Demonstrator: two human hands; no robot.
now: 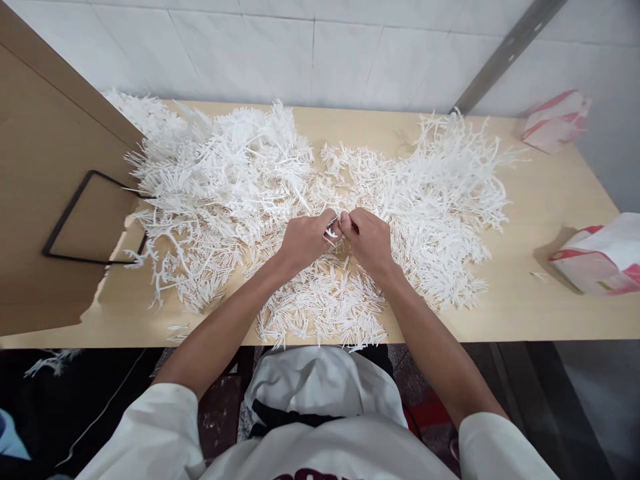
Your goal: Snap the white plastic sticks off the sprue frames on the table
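Note:
My left hand [311, 239] is closed with its fingertips pinched around a small white branched plastic piece [331, 233], whose thin prongs stick out below the thumb. Against it, my right hand [369, 241] is also closed, thumb and forefinger pinching at the same piece; most of its grip is hidden by the fingers. Both hands meet above the middle of the table. Around them lie many loose white slivers, with a tall heap of branched white pieces [225, 167] on the left and another heap [450, 173] on the right. A flatter spread of small slivers [325, 307] lies nearest my body.
A cardboard sheet [55, 153] stands at the left, with a black wire frame [67, 213] by it. Red-and-white packets stand at the right, one near [600, 257], one far [557, 123]. A metal post [500, 60] rises by the tiled wall behind the wooden table [530, 313].

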